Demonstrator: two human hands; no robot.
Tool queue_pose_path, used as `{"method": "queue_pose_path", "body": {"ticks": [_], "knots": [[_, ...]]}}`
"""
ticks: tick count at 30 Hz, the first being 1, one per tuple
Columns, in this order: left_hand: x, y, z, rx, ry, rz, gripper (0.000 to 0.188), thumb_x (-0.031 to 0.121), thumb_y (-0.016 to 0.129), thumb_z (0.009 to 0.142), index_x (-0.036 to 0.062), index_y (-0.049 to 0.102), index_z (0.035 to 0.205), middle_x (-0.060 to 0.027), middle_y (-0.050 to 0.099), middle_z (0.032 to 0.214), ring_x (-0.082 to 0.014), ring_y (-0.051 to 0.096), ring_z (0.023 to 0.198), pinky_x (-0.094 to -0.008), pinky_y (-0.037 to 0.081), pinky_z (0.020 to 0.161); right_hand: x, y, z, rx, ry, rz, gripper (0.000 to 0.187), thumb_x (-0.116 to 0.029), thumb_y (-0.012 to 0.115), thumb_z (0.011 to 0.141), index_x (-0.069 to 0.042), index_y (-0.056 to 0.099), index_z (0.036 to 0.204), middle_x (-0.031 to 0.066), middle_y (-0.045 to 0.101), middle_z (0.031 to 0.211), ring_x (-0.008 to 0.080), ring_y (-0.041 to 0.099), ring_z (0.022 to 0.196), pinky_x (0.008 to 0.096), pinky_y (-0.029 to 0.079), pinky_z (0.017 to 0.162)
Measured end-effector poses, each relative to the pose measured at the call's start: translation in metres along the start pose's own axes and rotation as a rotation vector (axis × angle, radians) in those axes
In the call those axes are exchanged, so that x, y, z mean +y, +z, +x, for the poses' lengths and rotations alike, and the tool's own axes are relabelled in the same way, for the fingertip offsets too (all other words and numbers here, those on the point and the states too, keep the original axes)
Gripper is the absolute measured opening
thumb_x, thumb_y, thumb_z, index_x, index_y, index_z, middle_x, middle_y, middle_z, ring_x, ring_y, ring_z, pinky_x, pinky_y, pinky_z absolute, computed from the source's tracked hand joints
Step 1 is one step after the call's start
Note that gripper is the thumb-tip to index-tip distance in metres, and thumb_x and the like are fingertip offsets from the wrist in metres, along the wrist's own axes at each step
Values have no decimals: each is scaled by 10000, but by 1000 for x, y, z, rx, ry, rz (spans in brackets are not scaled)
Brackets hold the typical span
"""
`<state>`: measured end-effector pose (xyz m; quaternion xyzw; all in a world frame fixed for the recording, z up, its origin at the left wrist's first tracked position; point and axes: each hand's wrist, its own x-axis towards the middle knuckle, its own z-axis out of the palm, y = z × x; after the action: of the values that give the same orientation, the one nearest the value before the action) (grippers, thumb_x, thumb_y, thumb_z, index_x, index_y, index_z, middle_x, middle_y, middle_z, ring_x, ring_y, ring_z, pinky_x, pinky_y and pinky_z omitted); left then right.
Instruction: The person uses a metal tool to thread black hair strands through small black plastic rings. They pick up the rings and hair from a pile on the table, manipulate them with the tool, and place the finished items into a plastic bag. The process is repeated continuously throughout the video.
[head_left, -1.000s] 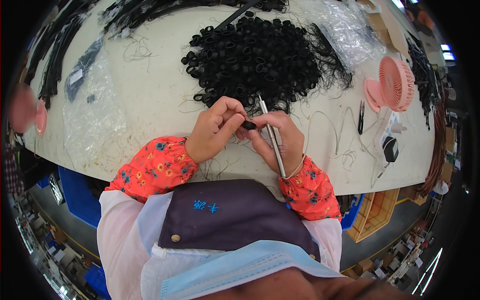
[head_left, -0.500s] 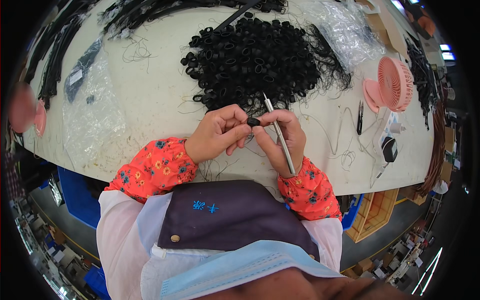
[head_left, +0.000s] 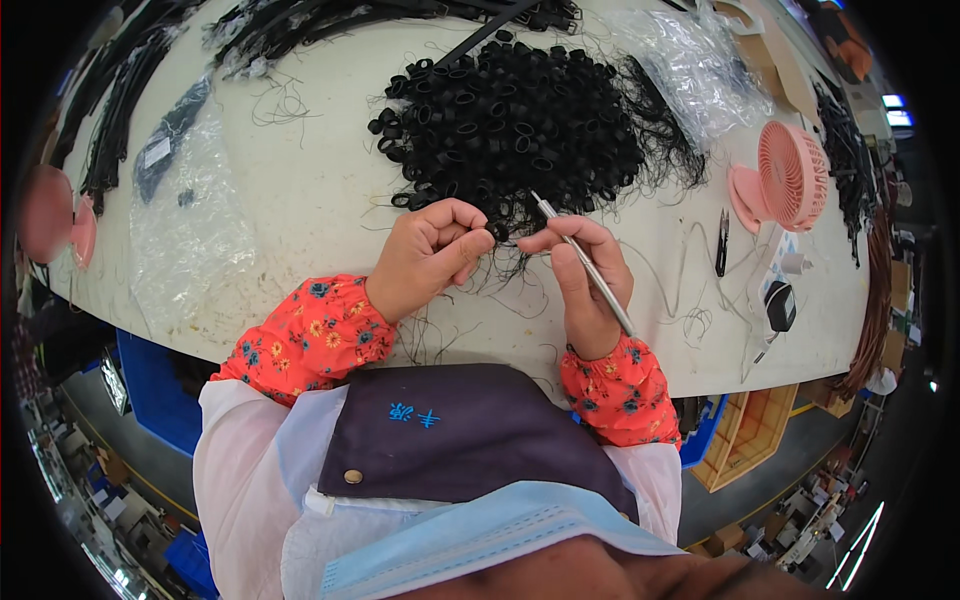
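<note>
Between the thumb and fingers of my left hand (head_left: 422, 258) is a small black belt loop (head_left: 498, 231), mostly hidden by the fingertips. My right hand (head_left: 597, 300) is closed round a slim silver pen-like metal tool (head_left: 592, 270), its narrow end pointing up and left. The right index finger stretches toward the loop without touching it. Just beyond both hands lies a large heap of black belt loops (head_left: 520, 125). Fine dark threads hang below the held loop.
Black belts (head_left: 330, 35) lie along the far edge of the pale table (head_left: 310, 170). A clear plastic bag (head_left: 190, 240) rests at left, another bag (head_left: 700, 65) at far right. On the right are a pink fan (head_left: 790, 175), black-handled snips (head_left: 722, 243) and a power strip with cables.
My right hand has let go of the loop and drawn away to the right, carrying the metal tool. The left hand, still pinching the loop, has shifted slightly left.
</note>
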<state>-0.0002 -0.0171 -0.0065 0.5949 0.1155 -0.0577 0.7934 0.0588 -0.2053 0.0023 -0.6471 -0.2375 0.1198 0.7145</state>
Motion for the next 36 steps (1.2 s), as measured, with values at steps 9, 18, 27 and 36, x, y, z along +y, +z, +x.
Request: {"method": "queue_pose_path", "body": {"ticks": [9,18,27,36], "knots": [[-4,1,-2,-20,81,80,105,88,583,943,1,557,996,35,538,638,-6,437,514,-179,309,453,-1,-9,0,-116,48,108,250,-197,463,1012,16,572,1083,69,648,792,110,621,737,247,447,705],[-6,-2,-2,-42,108,132,100,67,588,934,-3,561,1000,29,543,633,-11,446,519,-186,321,455,3,-14,0,-92,-55,142,228,-188,471,1008,8,566,1076,73,652,808,118,623,755,256,464,702],[-10,-2,-2,-19,629,726,83,59,651,878,50,639,960,-54,597,702,-74,595,610,-254,467,550,8,-4,2,-164,-58,-330,315,-71,741,806,-42,598,1085,79,656,876,125,635,728,243,499,651],[0,11,-3,-162,14,-167,192,111,623,919,21,533,1064,-37,624,751,-75,589,601,-220,514,536,2,-2,8,-96,-312,-368,286,35,738,766,-48,606,1005,123,685,978,151,653,733,250,534,635]]}}
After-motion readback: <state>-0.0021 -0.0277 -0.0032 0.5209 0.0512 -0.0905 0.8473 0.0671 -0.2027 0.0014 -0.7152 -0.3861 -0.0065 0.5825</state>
